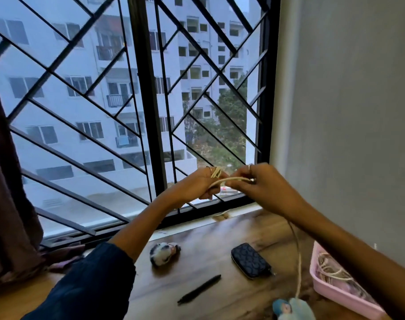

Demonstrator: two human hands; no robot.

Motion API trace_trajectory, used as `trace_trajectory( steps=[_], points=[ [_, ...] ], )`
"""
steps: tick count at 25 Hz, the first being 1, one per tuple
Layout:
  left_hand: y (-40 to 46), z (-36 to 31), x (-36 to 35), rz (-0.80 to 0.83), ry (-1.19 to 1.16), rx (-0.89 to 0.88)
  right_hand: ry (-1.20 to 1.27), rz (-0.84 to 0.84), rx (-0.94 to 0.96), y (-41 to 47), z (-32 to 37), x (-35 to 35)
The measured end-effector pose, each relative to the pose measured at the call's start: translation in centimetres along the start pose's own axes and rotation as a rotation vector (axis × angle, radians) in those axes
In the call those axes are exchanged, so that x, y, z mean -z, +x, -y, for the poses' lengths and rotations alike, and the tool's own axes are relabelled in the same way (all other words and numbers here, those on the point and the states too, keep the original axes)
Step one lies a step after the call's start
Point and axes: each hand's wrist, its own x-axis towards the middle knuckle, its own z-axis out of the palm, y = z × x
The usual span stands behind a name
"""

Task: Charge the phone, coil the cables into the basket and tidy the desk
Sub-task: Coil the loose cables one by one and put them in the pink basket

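Above the counter [196,245], both hands wind a cable [229,180]: left hand [201,184] grips the coil, right hand [254,181] pinches the strand, near the basket [330,289].

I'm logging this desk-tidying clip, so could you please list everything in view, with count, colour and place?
cable: one, cream, wound round the left fingers, hanging down to the desk
basket: one, pink, right desk edge, pale cables inside
phone case: one, dark patterned, flat on the desk centre-right
pen: one, black, lying on the desk in front
fluffy toy: one, white and dark, near the sill
blue object: one, light blue, bottom edge, cannot tell what it is
desk: one, brown wood
window grille: one, black, behind the desk
curtain: one, dark brown, far left
left hand: holds the coiled loops
right hand: pinches the cable strand
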Motion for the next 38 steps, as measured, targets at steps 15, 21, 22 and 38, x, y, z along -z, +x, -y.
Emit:
trace_trajectory(
  steps=[15, 21, 22, 38],
  points=[
    [-0.1, -3.1, -3.4, -0.011, -0.996, -0.225, 0.737, -0.109, -0.276, -0.7, -2.8, -2.8],
    [2.4, -1.9, -4.1, -0.302, -0.318, -0.281, 0.447, 0.248, -0.356, -3.9, -1.8, -4.3],
    [2.6, -1.5, -4.3, -0.297, -0.142, -0.287, 0.331, 0.288, -0.338, -4.2, -1.5, -3.7],
    [1.0, -0.8, -7.5, 0.437, -0.726, 0.076, -0.033, 0.011, 0.097, -3.5, -2.6, 5.2]
  ],
)
